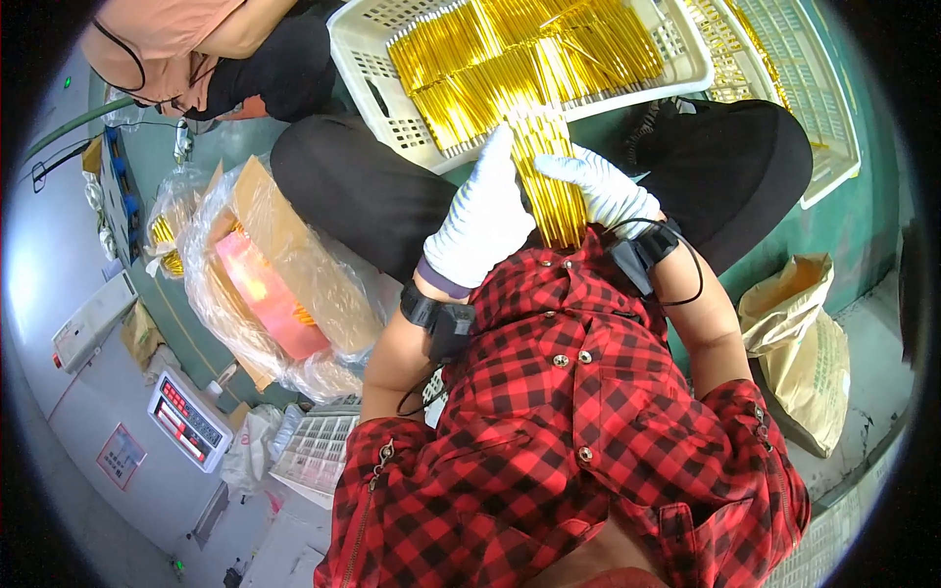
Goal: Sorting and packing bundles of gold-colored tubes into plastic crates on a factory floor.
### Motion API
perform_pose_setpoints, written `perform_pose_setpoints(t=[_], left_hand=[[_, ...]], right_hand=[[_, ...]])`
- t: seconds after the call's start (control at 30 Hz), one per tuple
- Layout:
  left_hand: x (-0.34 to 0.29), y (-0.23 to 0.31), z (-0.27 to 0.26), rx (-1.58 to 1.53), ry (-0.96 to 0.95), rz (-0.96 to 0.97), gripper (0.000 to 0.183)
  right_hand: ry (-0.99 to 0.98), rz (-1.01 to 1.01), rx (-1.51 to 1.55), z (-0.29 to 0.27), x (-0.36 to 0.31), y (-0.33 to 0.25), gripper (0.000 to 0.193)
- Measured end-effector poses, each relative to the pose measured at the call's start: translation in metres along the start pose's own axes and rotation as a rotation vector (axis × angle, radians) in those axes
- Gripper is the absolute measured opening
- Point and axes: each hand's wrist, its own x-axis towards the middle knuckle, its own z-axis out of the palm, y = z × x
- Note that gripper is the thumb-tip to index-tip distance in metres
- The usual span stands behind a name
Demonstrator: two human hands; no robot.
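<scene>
A bundle of thin gold rods (549, 191) lies fanned flat between my two gloved hands, just in front of my shirt. My left hand (483, 216), in a white striped glove, presses along the bundle's left side with its thumb pointing up. From the right, my right hand (605, 186) grips the same bundle, fingers laid over it. The bundle's far end reaches the near edge of a white plastic basket (392, 147), which holds many more gold rods (461, 78) in rows. What my fingers do underneath the bundle is hidden.
Further white baskets (833, 108) with gold pieces stand at the far right. At left sits an open, plastic-lined cardboard box (304, 265) with a pink sheet. A brown paper sack (799, 343) stands at right, a digital scale (191, 419) at lower left. Another person (186, 49) sits at far left.
</scene>
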Motion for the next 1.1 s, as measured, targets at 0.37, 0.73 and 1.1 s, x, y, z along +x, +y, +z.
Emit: perform_pose_setpoints(t=[0.37, 0.73, 1.1], left_hand=[[-0.015, -0.027, 0.021, 0.006, 0.091, 0.13, 0.045], [-0.03, 0.016, 0.024, -1.61, 0.036, -0.536, 0.066], [-0.017, 0.004, 0.034, -1.644, 0.272, -0.564, 0.031]], right_hand=[[-0.079, -0.188, -0.279, 0.002, 0.002, -0.004, 0.048], [-0.042, -0.102, -0.484, 0.031, -0.036, 0.029, 0.053], [0.224, -0.072, -0.453, 0.042, -0.041, 0.007, 0.033]])
